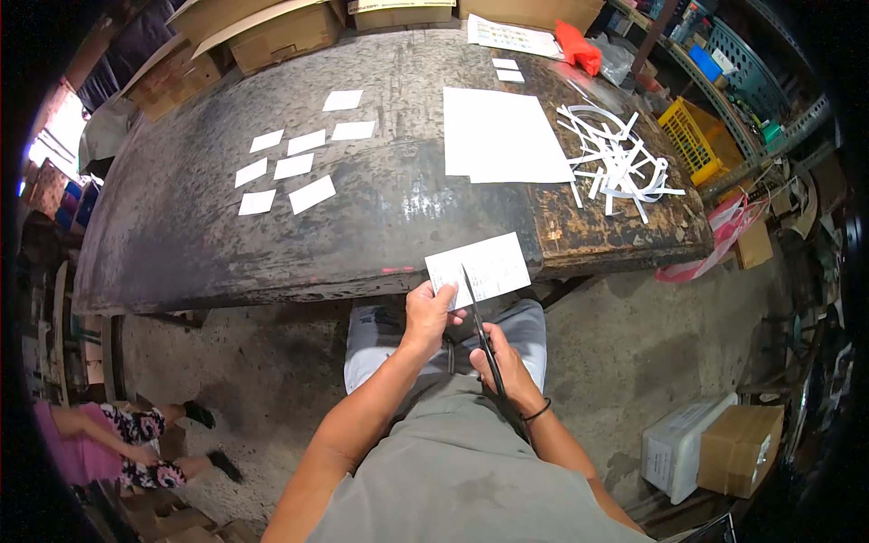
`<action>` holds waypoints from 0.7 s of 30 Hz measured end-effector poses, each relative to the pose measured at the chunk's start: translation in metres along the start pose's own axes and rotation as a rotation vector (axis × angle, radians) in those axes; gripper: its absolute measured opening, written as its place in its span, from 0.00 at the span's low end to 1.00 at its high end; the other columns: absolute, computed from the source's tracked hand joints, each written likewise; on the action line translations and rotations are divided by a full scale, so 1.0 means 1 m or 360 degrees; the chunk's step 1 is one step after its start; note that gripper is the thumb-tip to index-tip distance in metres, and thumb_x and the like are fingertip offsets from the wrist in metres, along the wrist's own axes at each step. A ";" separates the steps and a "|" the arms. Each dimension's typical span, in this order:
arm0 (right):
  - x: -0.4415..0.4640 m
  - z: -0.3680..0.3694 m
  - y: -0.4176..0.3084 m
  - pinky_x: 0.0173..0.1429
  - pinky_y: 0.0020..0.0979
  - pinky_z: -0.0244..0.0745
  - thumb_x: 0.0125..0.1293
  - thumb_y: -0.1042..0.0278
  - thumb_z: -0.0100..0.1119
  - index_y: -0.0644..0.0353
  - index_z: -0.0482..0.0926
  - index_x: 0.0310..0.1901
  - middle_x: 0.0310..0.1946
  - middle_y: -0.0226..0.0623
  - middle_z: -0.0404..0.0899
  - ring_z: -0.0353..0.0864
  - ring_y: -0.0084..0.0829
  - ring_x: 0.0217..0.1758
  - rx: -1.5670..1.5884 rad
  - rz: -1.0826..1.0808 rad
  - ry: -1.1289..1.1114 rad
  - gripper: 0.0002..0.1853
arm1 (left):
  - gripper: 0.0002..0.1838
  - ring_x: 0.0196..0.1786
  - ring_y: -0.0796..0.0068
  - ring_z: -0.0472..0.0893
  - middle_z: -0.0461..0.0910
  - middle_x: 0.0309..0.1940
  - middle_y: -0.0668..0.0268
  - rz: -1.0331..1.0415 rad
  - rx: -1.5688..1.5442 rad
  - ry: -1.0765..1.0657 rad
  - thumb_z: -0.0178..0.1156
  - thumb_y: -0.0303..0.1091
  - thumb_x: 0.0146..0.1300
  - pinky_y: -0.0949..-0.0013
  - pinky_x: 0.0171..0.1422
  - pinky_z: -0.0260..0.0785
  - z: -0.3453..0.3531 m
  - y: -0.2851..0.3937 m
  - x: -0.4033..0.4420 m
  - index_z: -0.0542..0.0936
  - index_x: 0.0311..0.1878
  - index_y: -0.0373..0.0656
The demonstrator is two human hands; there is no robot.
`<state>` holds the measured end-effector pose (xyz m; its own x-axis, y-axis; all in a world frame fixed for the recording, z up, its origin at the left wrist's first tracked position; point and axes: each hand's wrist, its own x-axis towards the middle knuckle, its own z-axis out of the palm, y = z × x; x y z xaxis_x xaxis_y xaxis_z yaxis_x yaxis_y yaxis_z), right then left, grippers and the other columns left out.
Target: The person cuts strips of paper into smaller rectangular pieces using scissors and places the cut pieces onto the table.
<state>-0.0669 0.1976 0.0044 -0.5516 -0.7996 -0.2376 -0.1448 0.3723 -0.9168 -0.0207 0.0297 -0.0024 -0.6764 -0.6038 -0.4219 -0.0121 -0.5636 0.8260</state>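
Near the table's front edge, my left hand (430, 313) pinches the lower left corner of a white paper piece (496, 266) with faint print. My right hand (509, 365) grips black scissors (485, 342), whose blades point up and lie across the paper; whether they have cut into it is unclear. Several small white cards (294, 166) are spread on the left half of the table. Large white sheets (503, 136) lie right of centre, with a tangled heap of thin paper strips (620, 163) beside them. Two small white cards (509, 76) sit behind the sheets.
Cardboard boxes (285, 38) line the back of the dark table (181, 226). A red item (577, 47) lies at the back right, near a yellow crate (690, 136). A seated person (90, 439) is at lower left. Boxes (738, 448) stand on the floor at right.
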 end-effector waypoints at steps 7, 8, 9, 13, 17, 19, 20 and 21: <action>0.003 0.001 0.001 0.43 0.37 0.72 0.64 0.39 0.53 0.66 0.63 0.57 0.32 0.49 0.76 0.80 0.45 0.38 -0.0135 -0.0069 0.0048 0.35 | 0.11 0.22 0.78 0.78 0.81 0.30 0.63 0.0001 -0.0031 -0.0002 0.58 0.35 0.61 0.78 0.22 0.70 0.000 0.001 0.000 0.77 0.40 0.36; 0.002 0.001 0.001 0.43 0.37 0.72 0.64 0.39 0.53 0.66 0.63 0.57 0.32 0.49 0.76 0.80 0.45 0.38 -0.0134 -0.0067 0.0049 0.35 | 0.11 0.22 0.78 0.78 0.81 0.30 0.63 0.0001 -0.0037 -0.0003 0.58 0.35 0.61 0.78 0.22 0.70 0.000 0.000 0.000 0.77 0.40 0.36; 0.002 0.001 -0.001 0.42 0.37 0.72 0.64 0.39 0.53 0.66 0.63 0.57 0.32 0.49 0.76 0.79 0.44 0.38 -0.0128 -0.0092 0.0068 0.36 | 0.11 0.22 0.78 0.78 0.81 0.30 0.63 -0.0001 -0.0036 -0.0004 0.58 0.35 0.61 0.78 0.22 0.70 0.000 -0.001 0.001 0.77 0.40 0.36; 0.002 0.000 -0.002 0.42 0.36 0.72 0.63 0.37 0.53 0.65 0.64 0.56 0.31 0.48 0.76 0.79 0.42 0.36 -0.0103 -0.0038 0.0052 0.36 | 0.11 0.22 0.80 0.77 0.80 0.29 0.64 0.0017 -0.0057 -0.0016 0.58 0.35 0.63 0.79 0.22 0.70 0.000 -0.001 0.001 0.77 0.40 0.35; 0.004 0.001 0.001 0.39 0.35 0.72 0.63 0.36 0.53 0.65 0.64 0.56 0.28 0.46 0.75 0.78 0.40 0.33 -0.0108 -0.0081 0.0081 0.36 | 0.11 0.22 0.81 0.77 0.80 0.29 0.65 0.0016 -0.0051 -0.0010 0.57 0.35 0.64 0.80 0.22 0.70 0.000 -0.002 0.002 0.77 0.39 0.35; 0.005 0.002 0.003 0.35 0.34 0.71 0.62 0.35 0.53 0.65 0.64 0.56 0.25 0.43 0.74 0.78 0.37 0.29 -0.0095 -0.0078 0.0092 0.37 | 0.11 0.22 0.81 0.77 0.80 0.29 0.65 0.0011 -0.0055 -0.0009 0.57 0.35 0.63 0.80 0.22 0.70 0.000 -0.003 0.003 0.77 0.39 0.35; 0.005 0.003 0.005 0.35 0.34 0.71 0.62 0.35 0.53 0.65 0.64 0.56 0.25 0.43 0.74 0.78 0.37 0.29 -0.0094 -0.0079 0.0091 0.37 | 0.11 0.22 0.81 0.77 0.80 0.29 0.64 0.0007 -0.0059 -0.0008 0.57 0.35 0.63 0.80 0.22 0.70 0.000 -0.003 0.003 0.77 0.39 0.35; 0.005 0.004 0.007 0.33 0.33 0.70 0.62 0.35 0.53 0.65 0.64 0.56 0.23 0.42 0.74 0.77 0.35 0.26 -0.0098 -0.0097 0.0111 0.37 | 0.11 0.22 0.81 0.77 0.80 0.29 0.64 0.0008 -0.0059 -0.0008 0.57 0.35 0.63 0.80 0.22 0.70 0.000 -0.002 0.003 0.77 0.39 0.35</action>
<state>-0.0678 0.1941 -0.0041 -0.5958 -0.7877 -0.1569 -0.2290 0.3538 -0.9068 -0.0227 0.0291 -0.0056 -0.6799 -0.6039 -0.4159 0.0186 -0.5812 0.8136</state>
